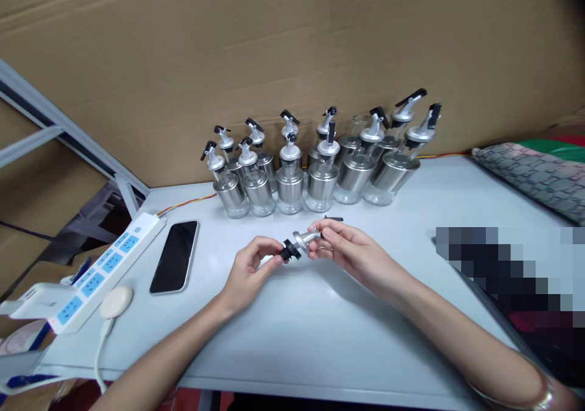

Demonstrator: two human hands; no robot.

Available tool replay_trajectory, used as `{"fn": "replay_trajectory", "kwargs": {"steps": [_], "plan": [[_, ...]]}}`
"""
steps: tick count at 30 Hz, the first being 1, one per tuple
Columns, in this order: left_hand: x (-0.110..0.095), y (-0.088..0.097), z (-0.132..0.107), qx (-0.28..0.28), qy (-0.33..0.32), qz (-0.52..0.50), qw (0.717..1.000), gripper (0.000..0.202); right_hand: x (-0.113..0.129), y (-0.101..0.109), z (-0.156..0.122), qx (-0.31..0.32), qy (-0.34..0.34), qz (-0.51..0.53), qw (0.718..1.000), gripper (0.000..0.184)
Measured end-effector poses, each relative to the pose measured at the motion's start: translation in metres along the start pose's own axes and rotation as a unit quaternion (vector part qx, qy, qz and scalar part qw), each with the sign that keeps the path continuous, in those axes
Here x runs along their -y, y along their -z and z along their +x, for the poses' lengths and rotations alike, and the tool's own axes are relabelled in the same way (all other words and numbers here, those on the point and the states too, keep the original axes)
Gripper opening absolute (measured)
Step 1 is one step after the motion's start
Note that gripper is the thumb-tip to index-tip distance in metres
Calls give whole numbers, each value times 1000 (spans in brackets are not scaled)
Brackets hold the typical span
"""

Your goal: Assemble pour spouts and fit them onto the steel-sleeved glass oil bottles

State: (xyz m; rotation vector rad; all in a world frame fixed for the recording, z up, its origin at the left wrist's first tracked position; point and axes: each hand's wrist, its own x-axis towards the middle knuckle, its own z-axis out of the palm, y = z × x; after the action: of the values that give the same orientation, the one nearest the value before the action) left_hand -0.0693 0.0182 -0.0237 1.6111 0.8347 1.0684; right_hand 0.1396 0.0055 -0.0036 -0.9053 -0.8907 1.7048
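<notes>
Between my two hands, just above the front part of the table, is a pour spout [302, 240] with a silver body and a black ribbed stopper [290, 251]. My left hand [255, 269] pinches the stopper end between thumb and fingertips. The silver nozzle end is gripped by my right hand [351, 248], whose fingers hide part of it. A small black lever [334, 218] shows just beyond my right fingers; I cannot tell whether it joins the spout. Behind my hands stand several glass bottles [290, 189] with steel sleeves and silver-and-black spouts on top.
At left on the grey table [292, 344] lie a phone [175, 257], a white power strip [107, 271] and a round white charger [116, 302] with its cable. Cardboard [274, 45] walls the back. A patterned bag [534, 173] rests at right, near a blurred-out area.
</notes>
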Motion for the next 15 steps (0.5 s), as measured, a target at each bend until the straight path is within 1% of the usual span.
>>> {"fn": "replay_trajectory", "kwargs": {"steps": [7, 11, 15], "plan": [[4, 1, 0, 13, -9, 7, 1000, 22, 0, 1, 0, 23, -26, 22, 999, 38], [4, 0, -2, 13, -8, 12, 1000, 22, 1, 1, 0, 35, -26, 20, 999, 36], [2, -1, -2, 10, -8, 17, 1000, 25, 3, 1, -1, 33, -30, 10, 999, 37]]}}
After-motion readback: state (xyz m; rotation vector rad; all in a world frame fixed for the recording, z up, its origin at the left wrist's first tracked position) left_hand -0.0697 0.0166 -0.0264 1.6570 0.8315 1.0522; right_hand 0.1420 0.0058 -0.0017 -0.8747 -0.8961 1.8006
